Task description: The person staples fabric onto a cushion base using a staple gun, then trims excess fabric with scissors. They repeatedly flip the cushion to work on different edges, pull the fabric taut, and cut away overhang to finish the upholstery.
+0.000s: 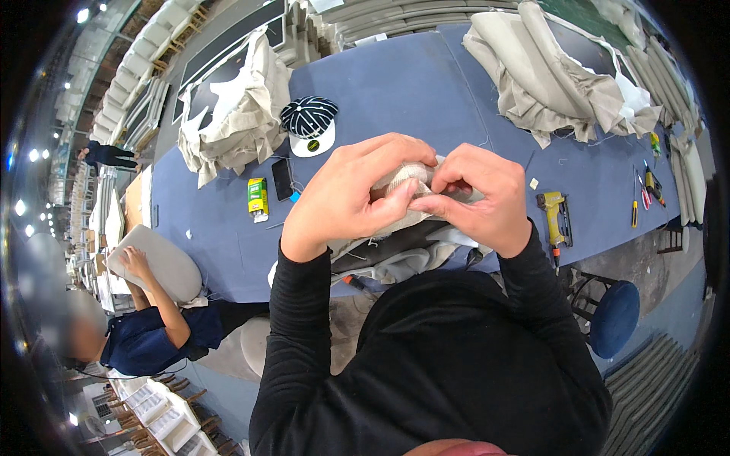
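Observation:
Beige fabric (411, 173) is bunched between my two hands, in front of my chest at the table's near edge. My left hand (346, 194) is closed on its left side, thumb and fingers pinching a fold. From the right, my right hand (483, 190) grips the same fabric with thumb and bent fingers, close to the left thumb. Below the hands lies an upholstery piece with a dark underside (391, 254) and loose cloth around it. My hands hide part of the fabric and of that piece.
On the blue table (380, 91) lie a yellow staple gun (552, 216), a screwdriver (634, 204), a striped cap (309, 118), a phone (282, 178) and a yellow-green box (257, 199). Fabric-covered pieces (243, 106) stand behind. A co-worker handles a cushion (171, 266) at left. A blue stool (614, 319) stands right.

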